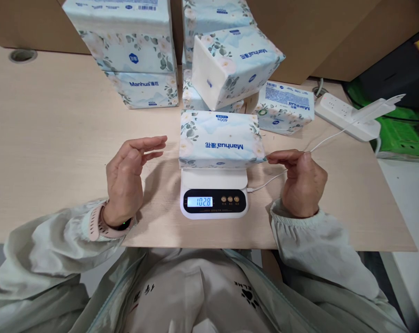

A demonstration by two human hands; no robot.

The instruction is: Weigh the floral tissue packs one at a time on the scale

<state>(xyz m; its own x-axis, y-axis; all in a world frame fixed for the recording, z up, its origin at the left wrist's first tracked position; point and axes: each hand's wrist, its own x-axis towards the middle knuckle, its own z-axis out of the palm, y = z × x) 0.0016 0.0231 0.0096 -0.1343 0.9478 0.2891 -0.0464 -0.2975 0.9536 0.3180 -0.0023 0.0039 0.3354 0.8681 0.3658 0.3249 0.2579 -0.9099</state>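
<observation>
A pack of tissues (221,138) in pale blue floral wrapping lies across a white digital scale (214,179), whose lit display (200,202) reads 102.8. My left hand (129,173) is raised to the left of the pack, apart from it, with fingers stretched out and nothing held. To the right, my right hand (297,180) also has its fingers extended and holds nothing. Its fingertips come close to the pack's right corner; whether they touch it I cannot tell. Behind the scale, a tilted tissue pack (246,69) rests on other packs.
At the back left stands a stack of tissue packs (140,64). Another pack (285,108) lies behind my right hand, near a white power strip (344,115). A white cable (270,180) runs from the scale across the table (49,134). Cardboard (309,32) lines the back.
</observation>
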